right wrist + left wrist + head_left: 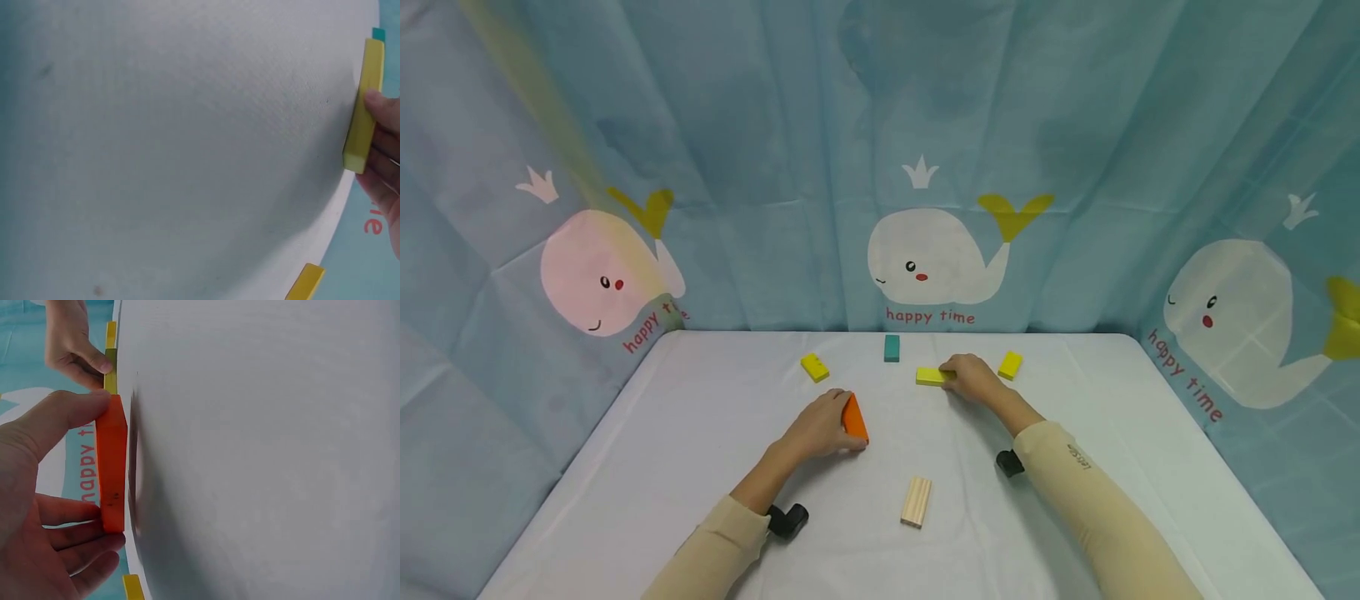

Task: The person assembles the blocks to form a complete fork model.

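Note:
Between thumb and fingers, my left hand [823,423] holds an orange triangular block [854,419] by its two ends. In the left wrist view the orange block [112,465] shows its long narrow side, close over the white cloth. My right hand [973,379] pinches a long yellow block [929,377] near its right end, farther back on the table. The right wrist view has the thumb on the near face of this yellow block [364,106], with the fingers behind it.
A teal block [891,348] lies at the back edge of the white table [715,467]. Smaller yellow blocks lie at the back left [815,367] and back right [1011,365]. A ridged wooden block [916,502] lies nearer the front. Behind hangs a blue whale-print curtain [760,250].

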A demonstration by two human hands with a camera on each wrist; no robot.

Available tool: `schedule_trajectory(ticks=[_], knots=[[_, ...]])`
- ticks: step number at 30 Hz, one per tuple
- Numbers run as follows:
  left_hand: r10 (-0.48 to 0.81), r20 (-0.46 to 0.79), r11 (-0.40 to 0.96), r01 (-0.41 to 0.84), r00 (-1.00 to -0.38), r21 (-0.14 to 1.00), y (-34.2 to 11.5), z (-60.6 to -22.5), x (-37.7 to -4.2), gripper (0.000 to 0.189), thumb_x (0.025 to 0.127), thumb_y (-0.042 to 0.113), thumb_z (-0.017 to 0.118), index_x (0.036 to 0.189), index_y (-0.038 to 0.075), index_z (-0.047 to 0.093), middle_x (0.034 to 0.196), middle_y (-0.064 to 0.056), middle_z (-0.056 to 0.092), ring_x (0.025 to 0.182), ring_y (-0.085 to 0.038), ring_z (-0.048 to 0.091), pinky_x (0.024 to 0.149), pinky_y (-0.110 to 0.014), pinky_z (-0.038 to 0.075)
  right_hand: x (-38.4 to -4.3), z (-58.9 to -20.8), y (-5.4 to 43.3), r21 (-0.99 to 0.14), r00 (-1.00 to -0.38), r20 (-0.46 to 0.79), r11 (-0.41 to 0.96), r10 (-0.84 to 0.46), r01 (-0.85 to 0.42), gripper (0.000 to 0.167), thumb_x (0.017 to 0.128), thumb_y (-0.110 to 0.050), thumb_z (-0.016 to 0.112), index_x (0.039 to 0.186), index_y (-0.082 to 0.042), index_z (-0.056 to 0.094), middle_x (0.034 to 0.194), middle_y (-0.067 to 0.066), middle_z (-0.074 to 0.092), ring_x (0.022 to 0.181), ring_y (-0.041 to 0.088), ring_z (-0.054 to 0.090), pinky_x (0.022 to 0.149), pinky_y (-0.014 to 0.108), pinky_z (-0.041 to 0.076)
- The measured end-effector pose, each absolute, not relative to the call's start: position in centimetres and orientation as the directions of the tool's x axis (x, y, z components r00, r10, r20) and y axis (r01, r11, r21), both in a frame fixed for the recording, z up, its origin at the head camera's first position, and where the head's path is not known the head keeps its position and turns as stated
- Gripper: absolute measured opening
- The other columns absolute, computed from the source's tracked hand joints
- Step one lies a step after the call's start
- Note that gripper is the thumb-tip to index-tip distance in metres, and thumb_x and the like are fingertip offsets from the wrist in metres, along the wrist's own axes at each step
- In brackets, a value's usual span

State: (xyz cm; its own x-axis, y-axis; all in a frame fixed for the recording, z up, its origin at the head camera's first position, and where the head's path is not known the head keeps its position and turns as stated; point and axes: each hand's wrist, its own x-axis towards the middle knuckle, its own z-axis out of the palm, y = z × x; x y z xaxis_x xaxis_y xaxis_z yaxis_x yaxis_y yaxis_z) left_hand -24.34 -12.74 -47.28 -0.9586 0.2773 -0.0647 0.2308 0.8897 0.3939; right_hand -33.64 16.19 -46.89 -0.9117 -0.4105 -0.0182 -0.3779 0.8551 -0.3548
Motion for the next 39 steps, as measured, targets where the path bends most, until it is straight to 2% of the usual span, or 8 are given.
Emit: schedule_trajectory(ticks=[5,19,39], knots=[[0.327,-0.041,0.861,0.279,-0.944,0.425,-12.1,-46.9,-24.5,0.088,0.073,0.045,0.081,0.139,-0.002,0.048,0.139,-0.018,0.052,0.115,-0.03,0.055,0.103,-0.046,0.047,-33.7,-46.9,16.1,-0.347,-0.912,-0.016,0.858,-0.409,-0.378,0.036,0.09,-0.014,0.07,0.122,0.002,0.066,0.118,0.015,0.069,0.112,0.031,0.062,0.102,0.044,0.047],[0.399,-0.078,0.834,0.326,-0.914,0.444,-9.3,-45.9,-25.0,0.09,0.072,0.046,0.081,0.142,0.002,0.045,0.143,-0.015,0.049,0.121,-0.03,0.052,0.107,-0.046,0.044,-33.8,-47.2,16.0,-0.333,-0.905,-0.001,0.853,-0.426,-0.401,0.036,0.089,-0.014,0.07,0.121,0.002,0.066,0.116,0.014,0.069,0.11,0.029,0.063,0.101,0.043,0.048],[0.519,-0.1,0.806,0.447,-0.849,0.389,-5.3,-46.3,-25.3,0.091,0.073,0.05,0.081,0.143,0.004,0.045,0.144,-0.01,0.049,0.126,-0.024,0.052,0.109,-0.04,0.042,-33.6,-46.9,16.3,-0.33,-0.899,-0.01,0.85,-0.438,-0.41,0.036,0.09,-0.015,0.069,0.123,0.001,0.066,0.116,0.014,0.069,0.111,0.03,0.062,0.101,0.044,0.048]])
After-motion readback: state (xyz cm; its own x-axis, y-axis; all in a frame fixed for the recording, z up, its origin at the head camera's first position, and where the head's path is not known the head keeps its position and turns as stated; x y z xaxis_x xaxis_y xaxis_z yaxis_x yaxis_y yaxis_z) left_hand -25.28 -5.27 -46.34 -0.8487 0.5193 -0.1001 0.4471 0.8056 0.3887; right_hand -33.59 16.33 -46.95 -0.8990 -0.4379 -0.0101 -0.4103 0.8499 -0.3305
